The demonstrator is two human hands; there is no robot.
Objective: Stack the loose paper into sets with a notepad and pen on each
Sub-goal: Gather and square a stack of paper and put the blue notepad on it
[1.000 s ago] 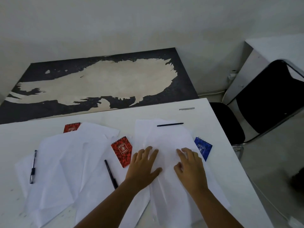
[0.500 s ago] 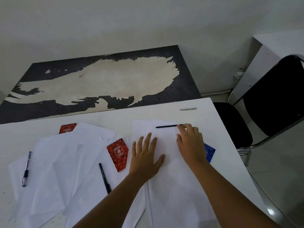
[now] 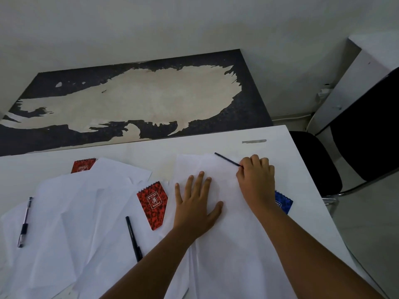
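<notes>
Loose white sheets (image 3: pixel 86 212) lie scattered over the white table (image 3: pixel 151 149). My left hand (image 3: pixel 195 203) presses flat on the right pile of paper (image 3: pixel 237 244). At the pile's far edge my right hand (image 3: pixel 255 180) pinches the end of a thin black pen (image 3: pixel 226 159). A blue notepad (image 3: pixel 282 201) peeks out from under my right wrist. A red notepad (image 3: pixel 152 203) sits in the middle, and a second red notepad (image 3: pixel 83 165) is half under sheets at the back left. A black pen (image 3: pixel 133 238) and a clear pen (image 3: pixel 24 222) rest on the left sheets.
A worn dark board (image 3: pixel 133 100) lies beyond the table's far edge, against the wall. A black chair (image 3: pixel 356 143) stands to the right of the table, with a white cabinet (image 3: pixel 354 72) behind it. A grey strip of tape (image 3: pixel 254 141) marks the table's far right corner.
My right hand slid from the paper pile up to the thin black pen and took hold of its end, turning it askew. The left hand stayed flat on the pile.
</notes>
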